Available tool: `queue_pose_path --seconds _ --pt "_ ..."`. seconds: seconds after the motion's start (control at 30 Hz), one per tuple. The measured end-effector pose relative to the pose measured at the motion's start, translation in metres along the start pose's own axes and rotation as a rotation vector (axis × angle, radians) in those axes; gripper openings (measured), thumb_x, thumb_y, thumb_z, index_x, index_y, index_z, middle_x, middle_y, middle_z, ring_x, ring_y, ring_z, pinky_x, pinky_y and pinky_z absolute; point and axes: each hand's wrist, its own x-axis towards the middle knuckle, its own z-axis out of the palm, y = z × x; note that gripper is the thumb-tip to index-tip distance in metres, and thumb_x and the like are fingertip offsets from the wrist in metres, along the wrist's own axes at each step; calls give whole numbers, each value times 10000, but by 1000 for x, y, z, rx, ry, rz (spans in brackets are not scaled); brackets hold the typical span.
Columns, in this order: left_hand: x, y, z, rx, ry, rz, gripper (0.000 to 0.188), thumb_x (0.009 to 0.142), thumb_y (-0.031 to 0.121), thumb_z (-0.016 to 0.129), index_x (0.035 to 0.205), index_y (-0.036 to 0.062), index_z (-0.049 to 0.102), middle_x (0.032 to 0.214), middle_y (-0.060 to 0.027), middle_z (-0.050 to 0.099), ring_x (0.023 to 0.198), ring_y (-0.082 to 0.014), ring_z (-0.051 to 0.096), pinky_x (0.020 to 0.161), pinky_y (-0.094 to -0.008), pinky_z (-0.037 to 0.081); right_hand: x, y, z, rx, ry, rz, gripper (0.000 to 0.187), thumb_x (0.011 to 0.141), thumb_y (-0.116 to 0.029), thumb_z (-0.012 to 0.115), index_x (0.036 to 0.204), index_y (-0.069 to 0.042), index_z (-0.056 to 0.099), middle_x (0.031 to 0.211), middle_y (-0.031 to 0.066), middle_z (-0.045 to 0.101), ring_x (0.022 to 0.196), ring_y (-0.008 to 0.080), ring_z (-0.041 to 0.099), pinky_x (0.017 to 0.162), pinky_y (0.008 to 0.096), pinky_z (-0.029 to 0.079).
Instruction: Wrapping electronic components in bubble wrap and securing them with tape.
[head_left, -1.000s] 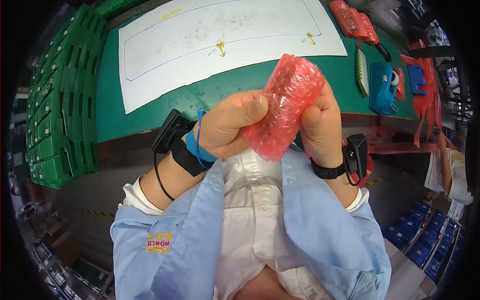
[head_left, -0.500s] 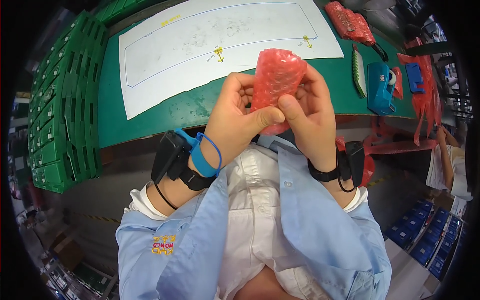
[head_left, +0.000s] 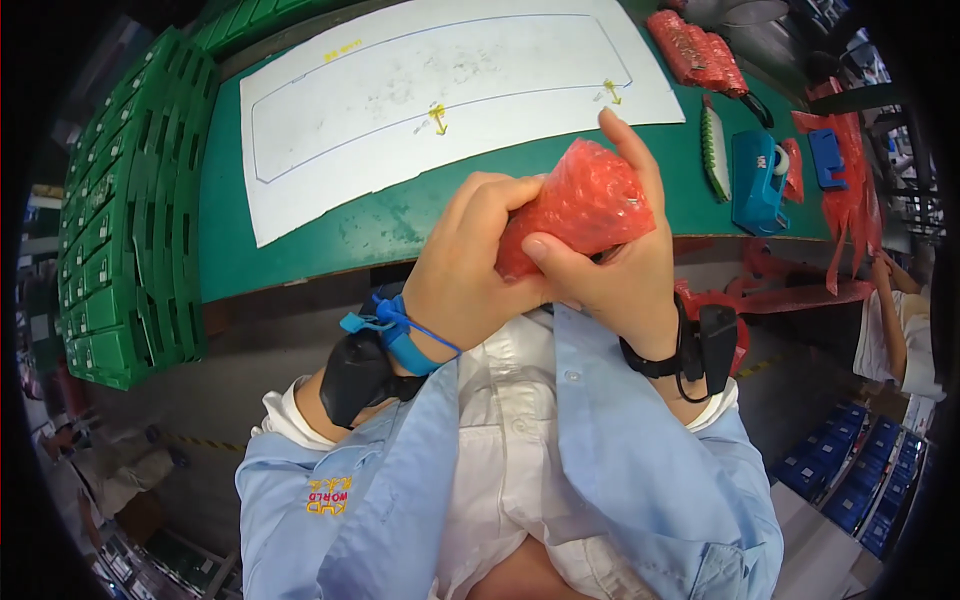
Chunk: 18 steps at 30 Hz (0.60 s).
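A bundle of red bubble wrap (head_left: 585, 205) is held up between my two hands, just in front of the table's near edge. What it contains, if anything, is hidden by the wrap. My left hand (head_left: 475, 240) grips its left side, fingers curled behind and over it. On the right side, my right hand (head_left: 630, 265) presses its thumb against the front of the bundle, with the index finger stretched upward past it. A blue wrist strap (head_left: 405, 350) circles my left wrist, and black devices are strapped on both forearms.
A white sheet (head_left: 330, 200) with a drawn outline covers much of the green table (head_left: 225, 265). To the right lie a blue tape dispenser (head_left: 752, 190), a green-and-white strip tool (head_left: 714, 150) and red-wrapped bundles (head_left: 695, 50). Green crates (head_left: 130, 220) are stacked at left. Another person's arm (head_left: 890, 320) shows far right.
The bubble-wrapped bundle has turned from upright to slanting sideways and come slightly lower. My left hand has rolled over its side, and my right index finger has straightened upward.
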Motion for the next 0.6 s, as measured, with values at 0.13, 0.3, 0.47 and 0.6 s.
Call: queue_pose_path --seconds 0.13,0.3,0.47,0.6 --pt "-4 -1 7 -200 -10 -127 722 659 92 833 1290 17 491 1095 -155 593 988 -332 602 839 -374 507 5 10 0 239 43 30 905 737 -153 809 1455 22 285 1198 123 586 1048 180 602 895 324 499" --pt "-1 -3 14 -540 91 -379 763 678 108 824 1347 31 464 1142 -171 583 1039 -343 580 886 -387 486 16 21 4 61 -22 -11 868 770 -180 794 1441 35 286 1193 129 594 1050 187 601 915 331 491" --pt "5 -26 -18 163 -38 -132 698 732 162 796 1349 53 489 1208 -175 572 1127 -344 549 955 -414 447 97 18 -55 -274 297 -69 648 827 -232 760 1330 -2 425 1091 80 609 1000 131 582 851 304 497" --pt "6 -50 -17 492 -39 -84 596 784 248 753 1312 69 541 1245 -165 569 1203 -341 508 1024 -464 379 179 58 -130 -880 469 -232 646 807 -307 757 1311 -20 473 1106 156 626 983 246 628 839 394 514"
